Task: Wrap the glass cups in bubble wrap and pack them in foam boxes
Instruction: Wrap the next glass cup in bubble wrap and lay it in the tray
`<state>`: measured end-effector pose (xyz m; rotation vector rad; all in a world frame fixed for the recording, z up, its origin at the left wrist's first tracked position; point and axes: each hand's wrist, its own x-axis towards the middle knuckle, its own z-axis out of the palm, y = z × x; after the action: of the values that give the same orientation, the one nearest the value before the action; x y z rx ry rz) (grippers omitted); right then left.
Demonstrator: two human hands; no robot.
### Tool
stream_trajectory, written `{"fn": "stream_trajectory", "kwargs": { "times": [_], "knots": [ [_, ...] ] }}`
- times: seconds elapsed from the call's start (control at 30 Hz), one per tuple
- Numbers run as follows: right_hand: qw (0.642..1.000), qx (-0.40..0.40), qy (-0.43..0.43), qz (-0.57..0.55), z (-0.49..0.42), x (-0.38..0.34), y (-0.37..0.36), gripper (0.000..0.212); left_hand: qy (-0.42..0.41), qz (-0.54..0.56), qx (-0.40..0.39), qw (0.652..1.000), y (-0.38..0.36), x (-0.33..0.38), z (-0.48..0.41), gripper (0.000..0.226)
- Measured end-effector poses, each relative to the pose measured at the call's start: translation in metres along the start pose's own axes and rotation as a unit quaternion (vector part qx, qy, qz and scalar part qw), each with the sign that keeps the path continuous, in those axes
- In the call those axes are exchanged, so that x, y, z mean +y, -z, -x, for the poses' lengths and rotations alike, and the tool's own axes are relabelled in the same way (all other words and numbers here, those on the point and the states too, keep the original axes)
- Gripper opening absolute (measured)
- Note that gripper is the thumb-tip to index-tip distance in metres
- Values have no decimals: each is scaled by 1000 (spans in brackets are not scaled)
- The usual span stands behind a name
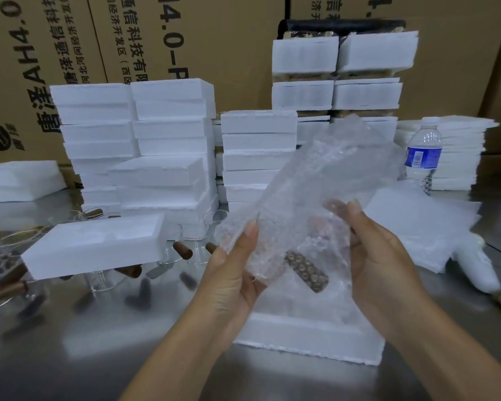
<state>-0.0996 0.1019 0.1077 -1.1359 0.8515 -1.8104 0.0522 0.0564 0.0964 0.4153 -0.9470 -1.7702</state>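
The glass cup (310,244) is held in the air, inside the bubble wrap (315,183), between both hands. Only its brown handle (306,270) shows clearly through the film. The left hand (235,273) grasps the wrap's lower left edge, thumb in front, fingers behind. The right hand (379,256) grasps the right side, thumb on the front, fingers visible through the wrap behind. The sheet rises up and away from the hands.

Directly beneath, a foam box (307,340) sits near the worktop's (128,328) front edge. Toward the left edge, unwrapped cups (102,282) stand and lie, an open foam tray (96,247) resting over them. Stacks of foam boxes (171,140) line the rear edge. A water bottle (422,157) stands at rear right.
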Motion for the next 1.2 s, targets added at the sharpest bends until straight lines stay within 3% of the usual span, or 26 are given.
{"fn": "stream_trajectory", "kwargs": {
  "times": [0.13, 0.3, 0.47, 0.57, 0.73, 0.83, 0.97, 1.07, 1.2],
  "knots": [
    [993, -105, 25, 48, 8, 3, -11, 50, -59, -12, 13, 998, 0, 1, -1, 72],
    [974, -42, 71, 212, 12, 13, -14, 30, -91, -14, 25, 995, 4, 1, -4, 66],
    [982, -7, 46, 183, 11, 16, -16, 21, -105, -64, 42, 992, 6, -3, -6, 61],
    [981, 9, 47, 188, 10, 18, -14, 25, -131, -136, 48, 981, 6, -4, -5, 50],
    [976, 30, 67, 207, 6, 19, -9, 41, -173, -225, 65, 957, 5, -3, -4, 50],
    [973, 41, 76, 213, 5, 17, -6, 42, -172, -226, 40, 958, 5, -2, -3, 48],
    [968, 37, 83, 232, 6, 15, -6, 28, -190, -267, -24, 944, 5, -1, -1, 63],
    [953, 32, 111, 280, 8, 14, -5, 30, -198, -280, -43, 939, 7, -1, -1, 65],
    [898, 62, 189, 394, 13, 14, -4, 28, -184, -333, -72, 922, 7, -2, 1, 56]
  ]
}}
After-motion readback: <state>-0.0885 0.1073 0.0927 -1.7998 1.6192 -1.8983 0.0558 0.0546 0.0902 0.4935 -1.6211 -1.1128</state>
